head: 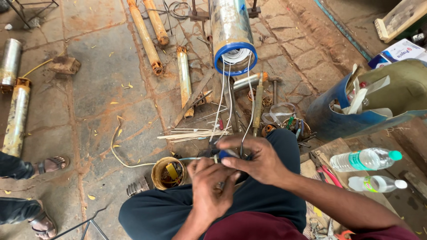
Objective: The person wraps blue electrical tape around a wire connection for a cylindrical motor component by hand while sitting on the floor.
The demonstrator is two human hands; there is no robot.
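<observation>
Sitting low over the paved floor [102, 80], knees up. Left hand [209, 186] clenching round a small joint of wire, fingers curled tight. Right hand [255, 158] pinching a blue-tipped piece [227, 154] between thumb and fingertips, just above the left. White wires [224, 89] running from the hands up into the blue-rimmed metal cylinder [231, 35] ahead. Lying beside the left knee, a rusty tin [168, 172]; resting at the right, two plastic bottles [367, 160]. Farther off, rusted pipes [147, 40] lying scattered.
</observation>
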